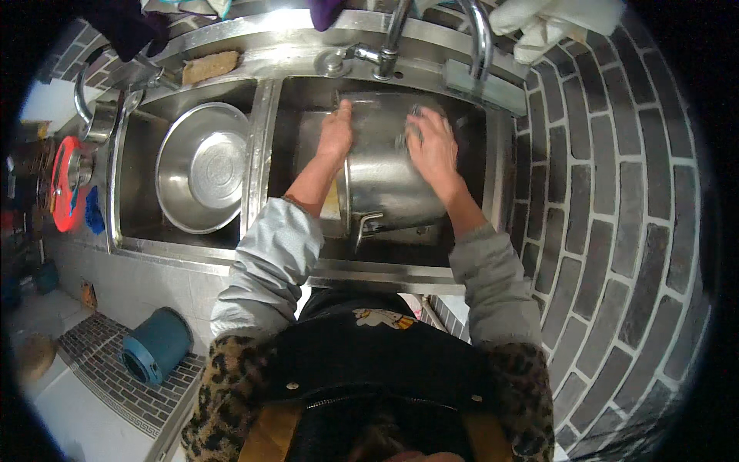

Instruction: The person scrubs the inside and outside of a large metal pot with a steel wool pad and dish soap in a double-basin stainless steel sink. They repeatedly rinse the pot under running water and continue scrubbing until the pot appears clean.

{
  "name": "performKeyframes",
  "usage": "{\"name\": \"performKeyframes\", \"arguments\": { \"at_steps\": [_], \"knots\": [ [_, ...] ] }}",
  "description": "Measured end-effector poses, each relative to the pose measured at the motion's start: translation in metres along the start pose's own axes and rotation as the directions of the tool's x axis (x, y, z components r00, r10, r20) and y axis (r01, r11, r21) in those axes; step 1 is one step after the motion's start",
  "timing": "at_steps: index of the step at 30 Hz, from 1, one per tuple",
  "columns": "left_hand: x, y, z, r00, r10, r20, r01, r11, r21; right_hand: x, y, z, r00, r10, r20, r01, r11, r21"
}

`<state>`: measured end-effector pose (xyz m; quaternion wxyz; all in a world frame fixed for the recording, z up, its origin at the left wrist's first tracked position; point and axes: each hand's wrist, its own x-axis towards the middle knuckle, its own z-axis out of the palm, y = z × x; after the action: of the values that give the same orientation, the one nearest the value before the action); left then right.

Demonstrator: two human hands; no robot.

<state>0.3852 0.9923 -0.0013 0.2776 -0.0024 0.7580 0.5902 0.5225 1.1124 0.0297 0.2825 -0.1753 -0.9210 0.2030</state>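
A large stainless-steel stockpot (pixel 384 179) lies on its side in the right sink basin (pixel 286 110), its mouth towards the left. One bent metal loop handle (pixel 369 219) shows on the near side. My left hand (pixel 338 133) grips the pot's rim, thumb upward, and its fingers are partly hidden at the mouth. On the upper side of the pot wall rests my right hand (pixel 432 144), fingers curled around a small greyish scourer (pixel 400 140). That scourer is blurred and mostly covered by the fingers.
A steel bowl (pixel 216 167) sits in the left basin. Behind the basins are a tap (pixel 384 60) and a brown sponge (pixel 211 66). Cloths (pixel 554 26) hang above. A brick-patterned wall (pixel 606 190) bounds the right; a blue bucket (pixel 156 346) lies on the floor, lower left.
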Motion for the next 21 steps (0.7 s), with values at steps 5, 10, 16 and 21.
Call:
{"name": "performKeyframes", "arguments": {
  "at_steps": [5,10,16,21],
  "knots": [
    [0.006,-0.007,0.0,0.998,-0.038,0.054,0.049,0.976,-0.212,-0.023,-0.02,0.014,0.795,-0.525,0.305,0.472,0.85,0.233],
    [0.01,-0.012,0.0,0.984,-0.148,0.098,0.17,0.942,-0.29,0.042,-0.035,0.055,0.965,-0.19,0.182,0.13,0.946,0.298],
    [0.015,-0.034,-0.01,0.938,-0.044,0.344,0.205,0.869,-0.45,-0.03,-0.027,0.036,0.829,-0.56,0.004,0.522,0.775,0.357],
    [-0.037,-0.059,-0.007,0.949,-0.074,0.307,0.202,0.89,-0.409,-0.03,-0.006,0.05,0.917,-0.351,0.189,0.302,0.921,0.246]
  ]
}}
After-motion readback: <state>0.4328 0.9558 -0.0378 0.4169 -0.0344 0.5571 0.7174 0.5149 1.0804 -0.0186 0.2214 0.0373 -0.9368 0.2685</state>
